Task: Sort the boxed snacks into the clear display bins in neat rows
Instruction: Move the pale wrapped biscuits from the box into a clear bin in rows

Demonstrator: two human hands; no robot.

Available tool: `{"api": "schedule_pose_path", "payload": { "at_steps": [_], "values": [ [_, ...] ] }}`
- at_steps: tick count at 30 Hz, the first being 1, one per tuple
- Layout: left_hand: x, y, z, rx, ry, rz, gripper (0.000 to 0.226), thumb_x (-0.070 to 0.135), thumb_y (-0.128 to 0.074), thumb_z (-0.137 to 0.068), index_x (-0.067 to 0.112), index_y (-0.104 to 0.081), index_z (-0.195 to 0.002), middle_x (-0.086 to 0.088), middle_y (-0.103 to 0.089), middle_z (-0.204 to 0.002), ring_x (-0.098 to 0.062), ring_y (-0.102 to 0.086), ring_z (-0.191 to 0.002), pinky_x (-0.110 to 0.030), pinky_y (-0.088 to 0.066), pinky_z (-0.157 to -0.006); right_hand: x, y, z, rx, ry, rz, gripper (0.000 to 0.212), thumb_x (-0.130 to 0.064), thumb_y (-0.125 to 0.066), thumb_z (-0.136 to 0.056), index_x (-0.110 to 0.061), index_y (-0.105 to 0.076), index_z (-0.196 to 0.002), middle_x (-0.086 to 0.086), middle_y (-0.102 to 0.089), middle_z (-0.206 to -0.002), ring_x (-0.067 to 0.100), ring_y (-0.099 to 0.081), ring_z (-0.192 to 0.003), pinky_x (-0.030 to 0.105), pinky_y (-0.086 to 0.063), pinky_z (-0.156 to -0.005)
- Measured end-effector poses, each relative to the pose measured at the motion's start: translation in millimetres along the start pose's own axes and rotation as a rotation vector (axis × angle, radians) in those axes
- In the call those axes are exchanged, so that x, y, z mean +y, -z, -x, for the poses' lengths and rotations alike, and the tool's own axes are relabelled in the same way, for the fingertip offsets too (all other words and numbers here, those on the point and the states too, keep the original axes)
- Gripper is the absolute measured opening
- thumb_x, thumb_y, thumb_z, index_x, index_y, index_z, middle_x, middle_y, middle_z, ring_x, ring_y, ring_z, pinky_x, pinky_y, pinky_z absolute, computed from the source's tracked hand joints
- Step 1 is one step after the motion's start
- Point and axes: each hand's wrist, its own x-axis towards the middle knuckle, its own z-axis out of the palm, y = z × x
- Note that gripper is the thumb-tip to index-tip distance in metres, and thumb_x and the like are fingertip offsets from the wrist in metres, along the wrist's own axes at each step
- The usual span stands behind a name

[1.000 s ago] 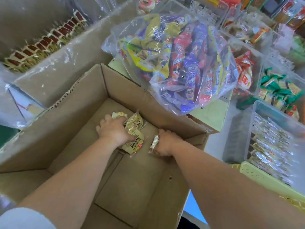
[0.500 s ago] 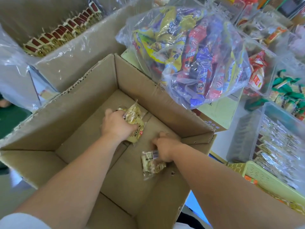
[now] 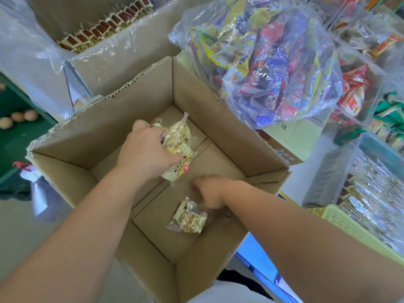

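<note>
- Several packets [image 3: 177,145] stay gripped in the left hand [image 3: 148,149], low in the box [image 3: 207,101].
- The right hand [image 3: 209,193] has pulled one packet [image 3: 188,217] nearer along the box floor; its grip is blurred, so it cannot be told.
- The box looks nearly emptied, so the bin [image 3: 328,176] likely comes next.

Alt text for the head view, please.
Two bare arms reach into an open brown cardboard box: the left hand grips a bunch of pale yellow snack packets, the right hand pinches one small clear-wrapped snack packet. Behind it sits a clear plastic bag of colourful snacks; a clear display bin of packets stands at right.
</note>
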Motion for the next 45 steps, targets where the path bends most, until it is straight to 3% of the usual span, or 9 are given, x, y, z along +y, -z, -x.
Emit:
{"api": "schedule_pose_path", "payload": {
  "at_steps": [6,17,21,24,30,36,39,42,45],
  "values": [
    [-33.8,9.6,34.2,0.069,0.037,-0.029,0.049,0.056,-0.084,-0.063,0.026,-0.057,-0.091,0.003,-0.035,-0.116,-0.027,-0.052,-0.104,-0.037,-0.046,-0.084,-57.9,-13.2,-0.9,-0.054,0.199,0.272,0.080,-0.022,-0.067,-0.092,-0.028,-0.023,-0.158,0.002,-0.030,-0.159,0.034,-0.034,-0.140,0.046,-0.041,-0.108],
    [-47.8,13.0,56.4,0.129,0.047,0.184,0.043,0.050,-0.089,-0.063,0.029,-0.055,-0.077,0.004,-0.040,-0.116,-0.006,-0.046,-0.094,-0.027,-0.038,-0.077,-48.2,-5.5,24.9,0.012,0.041,0.477,0.041,-0.017,-0.057,-0.097,-0.015,-0.056,-0.138,0.009,-0.046,-0.142,0.033,-0.046,-0.129,0.043,-0.046,-0.099],
    [-36.2,6.3,71.0,0.208,0.109,0.565,0.041,0.051,-0.090,-0.061,0.038,-0.067,-0.092,0.008,-0.049,-0.116,0.012,-0.052,-0.098,-0.025,-0.047,-0.085,-17.5,18.0,76.8,0.354,0.055,0.242,0.030,-0.011,-0.060,-0.088,-0.025,-0.058,-0.115,0.000,-0.057,-0.119,0.028,-0.053,-0.112,0.036,-0.043,-0.080],
    [-13.7,-0.6,84.6,0.159,0.190,0.895,0.037,0.034,-0.092,-0.067,0.033,-0.075,-0.099,0.000,-0.071,-0.115,-0.017,-0.072,-0.100,-0.047,-0.058,-0.092,13.5,19.4,137.4,0.714,0.101,0.059,0.031,-0.015,-0.070,-0.076,-0.029,-0.061,-0.102,-0.010,-0.064,-0.108,0.023,-0.054,-0.109,0.038,-0.044,-0.084],
    [61.5,-14.4,120.9,0.030,0.160,1.155,0.041,0.022,-0.090,-0.066,0.026,-0.076,-0.104,0.004,-0.080,-0.097,-0.019,-0.078,-0.084,-0.024,-0.059,-0.057,69.0,-33.5,226.7,1.384,0.210,-0.173,0.041,0.001,-0.072,-0.074,-0.024,-0.062,-0.104,0.001,-0.063,-0.125,0.029,-0.055,-0.118,0.036,-0.044,-0.099],
    [160.1,-38.2,156.7,-0.076,0.040,1.176,0.037,0.027,-0.086,-0.057,0.036,-0.080,-0.093,0.001,-0.080,-0.095,-0.021,-0.079,-0.080,-0.025,-0.060,-0.055,120.4,-76.0,276.9,1.538,0.233,-0.374,0.039,0.001,-0.056,-0.077,-0.022,-0.060,-0.108,0.004,-0.057,-0.123,0.025,-0.056,-0.117,0.035,-0.048,-0.093],
    [205.1,-62.9,169.3,-0.148,0.028,1.188,0.038,0.031,-0.087,-0.055,0.034,-0.079,-0.093,-0.003,-0.080,-0.100,-0.026,-0.078,-0.085,-0.031,-0.062,-0.061,152.5,-97.8,293.9,1.554,0.225,-0.495,0.048,0.004,-0.084,-0.070,-0.019,-0.065,-0.108,0.005,-0.060,-0.124,0.022,-0.058,-0.120,0.038,-0.051,-0.096],
    [244.3,-90.0,176.5,-0.175,0.048,1.220,0.038,0.027,-0.087,-0.055,0.029,-0.080,-0.093,-0.010,-0.079,-0.101,-0.030,-0.078,-0.086,-0.035,-0.063,-0.062,183.9,-121.5,308.5,1.531,0.183,-0.583,0.073,0.015,-0.089,-0.055,-0.020,-0.062,-0.112,-0.001,-0.060,-0.124,0.013,-0.057,-0.121,0.024,-0.049,-0.096],
    [276.8,-115.2,179.8,-0.214,0.064,1.199,0.040,0.022,-0.092,-0.058,0.025,-0.080,-0.097,-0.014,-0.078,-0.104,-0.035,-0.077,-0.090,-0.061,-0.059,-0.082,216.1,-144.9,322.3,1.523,0.094,-0.689,0.083,0.015,-0.088,-0.051,-0.028,-0.056,-0.114,-0.012,-0.061,-0.116,0.000,-0.057,-0.108,0.008,-0.042,-0.086]
  ]
}}
